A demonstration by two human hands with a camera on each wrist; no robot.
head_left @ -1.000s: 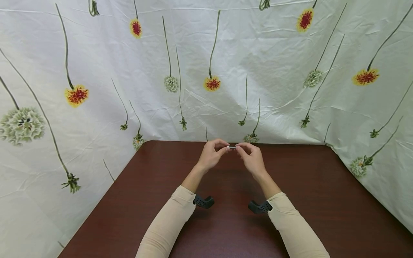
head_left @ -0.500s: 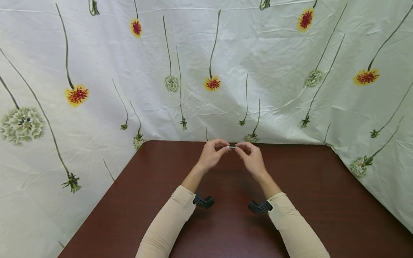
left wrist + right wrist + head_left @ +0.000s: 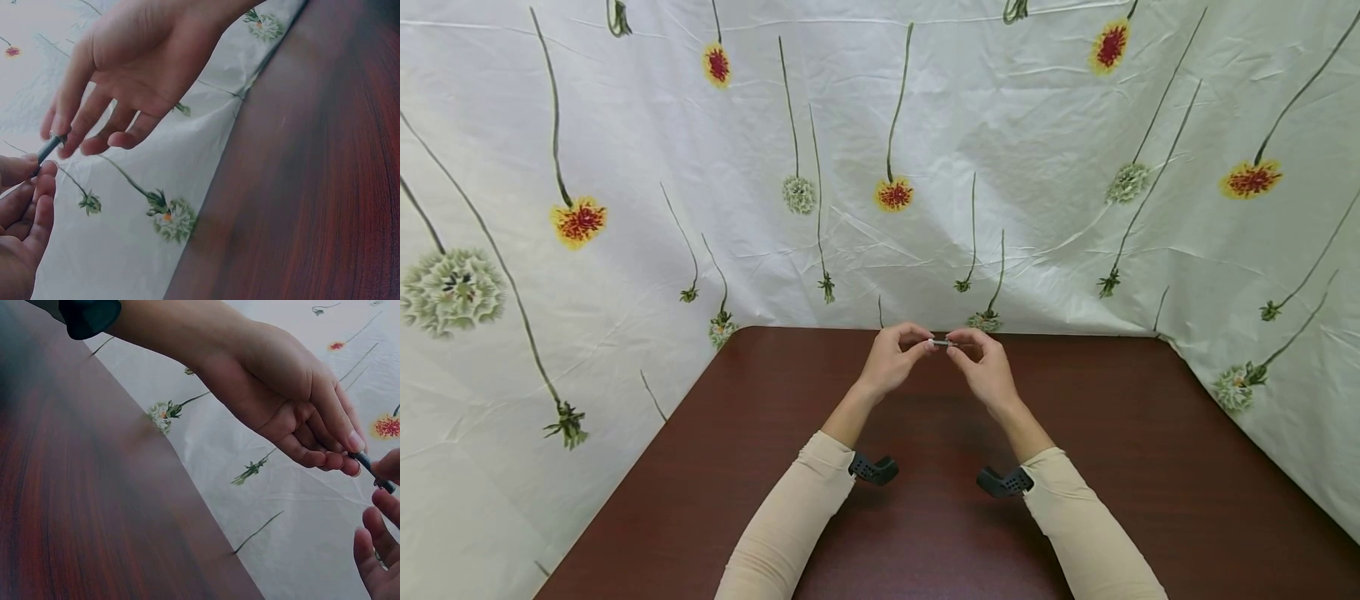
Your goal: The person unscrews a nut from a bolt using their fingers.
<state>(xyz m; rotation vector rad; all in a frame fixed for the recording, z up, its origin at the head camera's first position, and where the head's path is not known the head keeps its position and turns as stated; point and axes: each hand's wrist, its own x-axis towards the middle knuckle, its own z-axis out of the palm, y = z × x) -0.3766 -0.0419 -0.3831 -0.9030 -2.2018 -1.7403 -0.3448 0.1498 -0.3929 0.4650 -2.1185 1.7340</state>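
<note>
My left hand (image 3: 886,363) pinches one end of a small grey threaded bolt (image 3: 941,342) between thumb and fingertips. The bolt lies nearly level between the two hands, held up off the table. Around its shank, toward the right, sits a small nut (image 3: 58,139). My right hand (image 3: 989,372) is at that side, its thumb and index finger parted on either side of the nut and threaded tip. In the right wrist view the bolt (image 3: 364,460) runs from the left thumb toward the right fingers, with threads past the nut. Left fingertips hide the bolt's other end.
A dark reddish-brown table (image 3: 925,517) spreads under both forearms. Behind it and at both sides hangs a white curtain (image 3: 865,250) printed with flowers. Dark wrist straps (image 3: 874,470) stick inward from both sleeves.
My right thumb and index finger have spread slightly apart, and more of the bolt's right end shows. My left hand has stayed in place on the bolt.
</note>
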